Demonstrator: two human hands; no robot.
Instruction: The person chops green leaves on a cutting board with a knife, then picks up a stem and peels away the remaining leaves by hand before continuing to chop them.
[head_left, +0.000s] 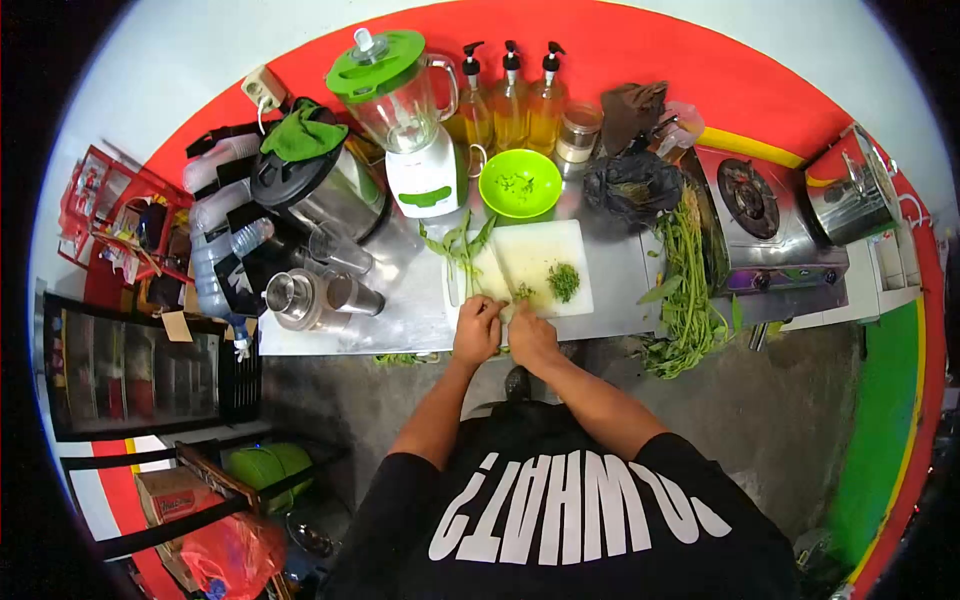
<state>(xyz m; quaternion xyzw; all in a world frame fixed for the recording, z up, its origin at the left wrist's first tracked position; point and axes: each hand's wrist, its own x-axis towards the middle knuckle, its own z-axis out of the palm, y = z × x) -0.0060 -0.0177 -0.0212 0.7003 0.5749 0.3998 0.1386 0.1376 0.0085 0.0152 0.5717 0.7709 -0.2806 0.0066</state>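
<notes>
A white cutting board (560, 240) lies at the front of the steel counter. On its left part is a bunch of leafy greens (462, 248), its stems running down to my left hand (479, 328), whose fingers are closed on them. My right hand (532, 335) is closed at the board's front edge, around the handle end of a knife (503, 265); the thin blade points away from me. A few cut bits lie beside the blade. Farther right sits a pile of chopped greens (564, 283). Behind the board, a green bowl (520, 208) holds some cut greens.
A blender (420, 165) and several pump bottles (511, 110) stand at the back. Metal shakers (298, 298) and a glass (340, 248) are on the left. At right, long-stemmed greens (685, 290) hang over the counter edge, beside a gas stove (750, 200) with a pot (850, 190).
</notes>
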